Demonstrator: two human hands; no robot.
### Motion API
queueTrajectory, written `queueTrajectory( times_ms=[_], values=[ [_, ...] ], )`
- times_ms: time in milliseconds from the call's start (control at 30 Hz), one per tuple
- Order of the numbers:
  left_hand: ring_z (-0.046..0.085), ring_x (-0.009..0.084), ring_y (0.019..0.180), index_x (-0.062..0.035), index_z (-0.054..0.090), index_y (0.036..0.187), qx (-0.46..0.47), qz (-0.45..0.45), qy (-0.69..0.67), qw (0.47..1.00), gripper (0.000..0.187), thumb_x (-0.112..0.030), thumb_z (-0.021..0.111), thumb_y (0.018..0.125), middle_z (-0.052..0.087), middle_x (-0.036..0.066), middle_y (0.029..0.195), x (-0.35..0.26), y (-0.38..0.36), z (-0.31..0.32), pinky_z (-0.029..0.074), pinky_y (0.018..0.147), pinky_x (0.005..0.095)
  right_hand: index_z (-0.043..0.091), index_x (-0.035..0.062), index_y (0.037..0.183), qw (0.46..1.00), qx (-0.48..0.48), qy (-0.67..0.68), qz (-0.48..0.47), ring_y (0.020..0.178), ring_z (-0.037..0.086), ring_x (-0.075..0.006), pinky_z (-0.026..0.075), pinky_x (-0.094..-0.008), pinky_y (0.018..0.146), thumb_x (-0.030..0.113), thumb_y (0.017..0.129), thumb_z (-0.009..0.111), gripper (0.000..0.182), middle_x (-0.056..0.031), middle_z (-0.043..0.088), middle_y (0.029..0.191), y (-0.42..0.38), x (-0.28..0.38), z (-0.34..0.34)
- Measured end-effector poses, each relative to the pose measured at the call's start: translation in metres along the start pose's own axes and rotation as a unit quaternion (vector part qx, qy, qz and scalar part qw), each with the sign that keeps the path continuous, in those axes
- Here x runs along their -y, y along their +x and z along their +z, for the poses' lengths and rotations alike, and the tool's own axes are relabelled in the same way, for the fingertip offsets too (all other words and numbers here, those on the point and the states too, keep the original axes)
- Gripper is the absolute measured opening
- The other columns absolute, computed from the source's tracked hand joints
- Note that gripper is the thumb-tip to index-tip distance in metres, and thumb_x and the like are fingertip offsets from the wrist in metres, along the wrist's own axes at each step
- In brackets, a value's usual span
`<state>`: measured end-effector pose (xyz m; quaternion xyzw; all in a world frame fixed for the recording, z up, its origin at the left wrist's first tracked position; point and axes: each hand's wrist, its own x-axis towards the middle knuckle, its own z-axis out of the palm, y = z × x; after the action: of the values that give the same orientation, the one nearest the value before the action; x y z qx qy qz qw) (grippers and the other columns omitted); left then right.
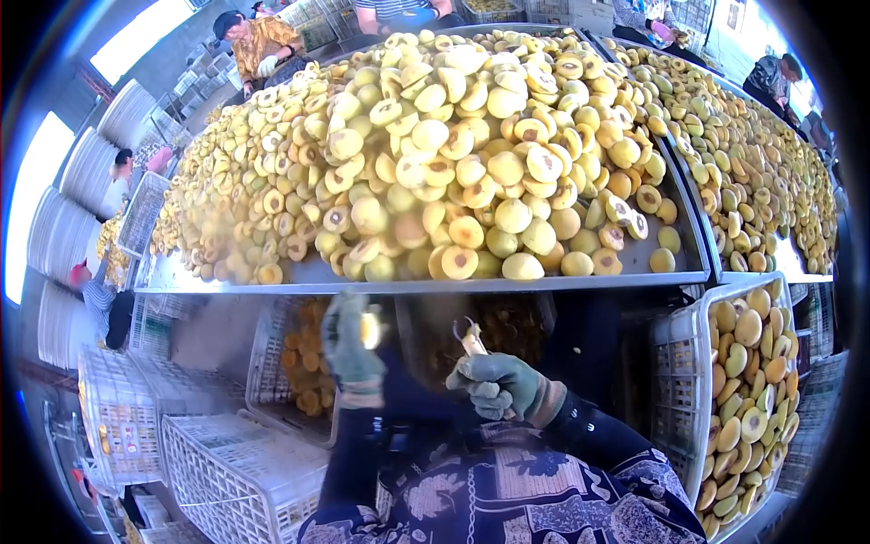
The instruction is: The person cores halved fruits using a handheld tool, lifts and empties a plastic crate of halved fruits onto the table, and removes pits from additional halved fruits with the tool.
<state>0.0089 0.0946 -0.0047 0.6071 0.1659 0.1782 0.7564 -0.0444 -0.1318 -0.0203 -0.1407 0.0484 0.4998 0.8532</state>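
My left hand (352, 349), in a grey-green glove and smeared by motion, is raised over the crates below the table edge. A pale yellow peach half (370, 330) shows at its fingers, which look closed on it. In front of my body my right hand (500, 384), gloved the same way, is wrapped around a pitting tool (472, 341) with a light handle. The tool's curved metal prongs point up and away from me. Ahead lies a large heap of yellow peaches (435, 136), many halved with reddish centres, on a metal table (426, 286).
On my right stands a crate (681, 390) full of peach halves. A crate (267, 363) with orange pieces sits at lower left, beside white plastic crates (236, 471). Another heaped table (725, 272) adjoins on the right. Several people (263, 50) work around the tables.
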Motion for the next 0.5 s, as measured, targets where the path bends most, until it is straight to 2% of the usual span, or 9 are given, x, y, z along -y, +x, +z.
queueTrajectory(
  times_ms=[67, 133, 167, 267, 300, 367, 400, 467, 500],
  values=[
    [0.062, 0.017, 0.089, -0.0006, 0.061, 0.116, -0.036, 0.098, 0.035, 0.994, 0.038, -0.025, 0.067, 0.088, 0.064, 0.011, 0.104, 0.013, 0.053, -0.051, 0.052, 0.077, 0.0267, 0.06, -0.0022, 0.101, 0.996, -0.092, 0.004, 0.016, 0.038, 0.042, -0.005, 0.039, -0.0202, 0.039, 0.023, 0.097, 0.05, 0.027, 0.0043, 0.05, 0.055, 0.003, 0.003, -0.013],
    [0.061, 0.0186, 0.088, 0.0014, 0.061, 0.115, -0.065, 0.188, 0.372, 0.907, 0.04, -0.025, 0.068, 0.087, 0.064, 0.011, 0.101, 0.018, 0.097, -0.098, 0.05, 0.076, 0.0293, 0.06, -0.0017, 0.101, 0.989, -0.143, 0.038, 0.024, 0.039, 0.04, -0.0049, 0.038, -0.0197, 0.041, 0.025, 0.096, 0.051, 0.028, 0.0044, 0.049, 0.055, 0.006, 0.004, -0.021],
    [0.061, 0.0245, 0.091, 0.0022, 0.061, 0.114, -0.052, 0.197, 0.45, 0.87, 0.043, -0.028, 0.07, 0.085, 0.064, 0.015, 0.1, 0.008, 0.105, -0.1, 0.049, 0.078, 0.0351, 0.059, -0.0012, 0.101, 0.989, -0.148, 0.017, 0.021, 0.04, 0.039, -0.0046, 0.037, -0.0195, 0.043, 0.027, 0.095, 0.053, 0.03, 0.0047, 0.049, 0.056, 0.008, 0.004, -0.026],
    [0.062, 0.0302, 0.091, 0.0003, 0.062, 0.113, 0.031, 0.293, 0.469, 0.833, 0.045, -0.031, 0.072, 0.082, 0.064, 0.018, 0.099, 0.01, 0.127, -0.076, 0.049, 0.077, 0.0393, 0.059, -0.0008, 0.1, 0.983, -0.181, 0.016, 0.021, 0.04, 0.04, -0.0038, 0.037, -0.0184, 0.042, 0.027, 0.095, 0.053, 0.029, 0.0052, 0.049, 0.056, 0.014, 0.001, -0.026],
    [0.061, 0.032, 0.092, -0.0027, 0.062, 0.111, 0.065, 0.272, 0.487, 0.827, 0.044, -0.034, 0.071, 0.082, 0.064, 0.018, 0.1, 0.01, 0.129, -0.055, 0.048, 0.079, 0.0409, 0.06, 0.0013, 0.097, 0.989, -0.146, 0.012, 0.015, 0.049, 0.044, -0.0053, 0.036, -0.0144, 0.04, 0.024, 0.095, 0.055, 0.023, -0.0001, 0.053, 0.067, 0.016, 0.0, -0.032],
    [0.06, 0.0355, 0.095, -0.0087, 0.063, 0.108, 0.133, 0.231, 0.521, 0.811, 0.042, -0.041, 0.068, 0.082, 0.065, 0.018, 0.101, 0.004, 0.127, -0.007, 0.046, 0.082, 0.0442, 0.06, 0.0023, 0.094, 0.98, -0.181, -0.078, -0.012, 0.049, 0.044, -0.0048, 0.035, -0.0145, 0.039, 0.023, 0.095, 0.054, 0.022, -0.0001, 0.053, 0.067, 0.021, -0.003, -0.028],
    [0.059, 0.0354, 0.099, -0.0116, 0.061, 0.113, 0.131, 0.299, 0.561, 0.761, 0.046, -0.044, 0.066, 0.081, 0.065, 0.017, 0.102, 0.021, 0.137, 0.002, 0.045, 0.086, 0.0439, 0.06, 0.0029, 0.093, 0.972, -0.198, -0.122, -0.025, 0.049, 0.044, -0.0046, 0.034, -0.0145, 0.039, 0.023, 0.094, 0.054, 0.021, -0.0001, 0.053, 0.067, 0.023, -0.004, -0.023],
    [0.058, 0.0359, 0.106, -0.008, 0.055, 0.129, 0.196, 0.215, 0.683, 0.67, 0.061, -0.047, 0.064, 0.082, 0.063, 0.02, 0.112, 0.029, 0.145, 0.017, 0.043, 0.094, 0.0443, 0.061, 0.0048, 0.087, 0.961, -0.251, -0.115, -0.003, 0.048, 0.044, -0.0045, 0.034, -0.0158, 0.039, 0.023, 0.094, 0.054, 0.021, 0.0004, 0.052, 0.064, 0.022, 0.003, -0.003],
    [0.058, 0.0354, 0.105, -0.0078, 0.053, 0.13, 0.196, 0.224, 0.659, 0.691, 0.063, -0.046, 0.066, 0.081, 0.063, 0.02, 0.112, 0.033, 0.146, 0.016, 0.044, 0.093, 0.0443, 0.061, 0.0053, 0.086, 0.956, -0.264, -0.128, -0.002, 0.047, 0.044, -0.0047, 0.034, -0.0165, 0.039, 0.023, 0.095, 0.054, 0.021, 0.0004, 0.052, 0.063, 0.02, 0.006, 0.003]
  ],
)
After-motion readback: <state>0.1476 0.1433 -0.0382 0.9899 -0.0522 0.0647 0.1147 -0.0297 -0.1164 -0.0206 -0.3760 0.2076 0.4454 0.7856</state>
